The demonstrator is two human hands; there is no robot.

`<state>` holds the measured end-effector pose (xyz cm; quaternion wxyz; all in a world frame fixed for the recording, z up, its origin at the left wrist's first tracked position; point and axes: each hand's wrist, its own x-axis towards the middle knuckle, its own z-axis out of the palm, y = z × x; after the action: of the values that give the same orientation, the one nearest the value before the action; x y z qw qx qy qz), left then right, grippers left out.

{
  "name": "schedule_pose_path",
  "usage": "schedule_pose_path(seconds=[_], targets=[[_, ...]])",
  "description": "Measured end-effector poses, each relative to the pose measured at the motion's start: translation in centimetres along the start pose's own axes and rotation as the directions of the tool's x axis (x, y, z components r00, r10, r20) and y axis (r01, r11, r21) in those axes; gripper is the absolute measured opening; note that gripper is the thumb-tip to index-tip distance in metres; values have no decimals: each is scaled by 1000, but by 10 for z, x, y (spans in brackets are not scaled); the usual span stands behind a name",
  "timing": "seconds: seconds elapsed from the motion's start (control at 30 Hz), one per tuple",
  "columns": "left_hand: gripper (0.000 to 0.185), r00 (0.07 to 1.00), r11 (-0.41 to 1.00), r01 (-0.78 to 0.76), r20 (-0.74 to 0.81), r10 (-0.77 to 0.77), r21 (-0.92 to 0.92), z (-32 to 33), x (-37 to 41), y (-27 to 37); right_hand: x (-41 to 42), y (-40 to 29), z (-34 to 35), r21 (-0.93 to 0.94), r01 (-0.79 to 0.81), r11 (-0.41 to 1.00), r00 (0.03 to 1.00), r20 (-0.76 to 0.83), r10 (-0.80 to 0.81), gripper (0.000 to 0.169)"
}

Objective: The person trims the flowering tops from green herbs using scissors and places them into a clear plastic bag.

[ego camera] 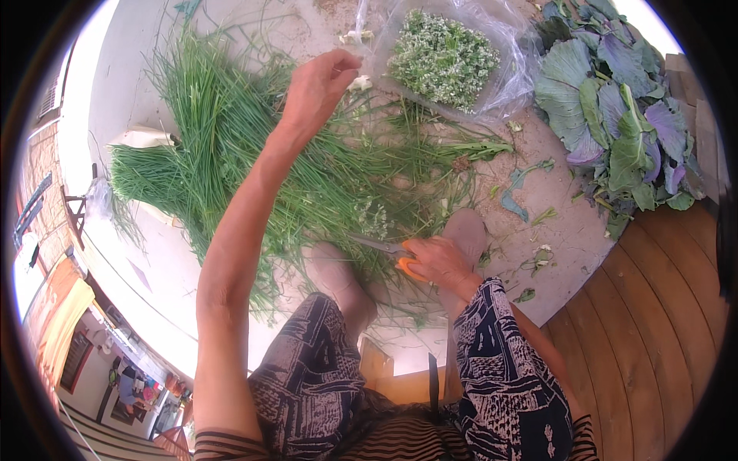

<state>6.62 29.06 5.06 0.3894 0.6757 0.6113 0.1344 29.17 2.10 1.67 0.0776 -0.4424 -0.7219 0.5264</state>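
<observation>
My left hand (320, 86) is raised over the far edge of a large heap of long green garlic chives (230, 121), just left of the clear plastic bag (513, 63). Its fingers are curled towards the thumb; whether something small is between them I cannot tell. White-and-green flower heads (444, 57) lie massed on the bag. Near my feet, my right hand (441, 262) has its fingers in the orange handles of a pair of scissors (383, 245). The blades point left over loose stalks, close to a small cluster of white flowers (372, 216).
Large purple-green cabbage leaves (611, 115) are piled at the right, beside curved-looking wooden decking (651, 276). Cut stalks and leaf scraps (524, 196) litter the concrete floor. My shoes (331, 271) stand at the heap's near edge. Another person (130, 389) is far off at lower left.
</observation>
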Motion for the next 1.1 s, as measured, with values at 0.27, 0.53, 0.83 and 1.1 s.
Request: schedule_pose_path(seconds=[0.27,0.53,0.83,1.1], targets=[[14,953,903,-301,63,296,307,18,-65,-70,1,-4,4,-68,4,998,1000,6,-4,34],[12,971,989,-116,221,92,96,31,-153,-53,1,-3,5,-85,34,996,997,76,-28,35],[50,820,858,512,-276,-501,-34,96,-205,-58,6,-13,8,-133,19,991,999,-42,-25,33],[23,823,864,354,-319,-469,-357,27,-224,-92,1,-13,7,-78,-61,995,998,3,61,30]])
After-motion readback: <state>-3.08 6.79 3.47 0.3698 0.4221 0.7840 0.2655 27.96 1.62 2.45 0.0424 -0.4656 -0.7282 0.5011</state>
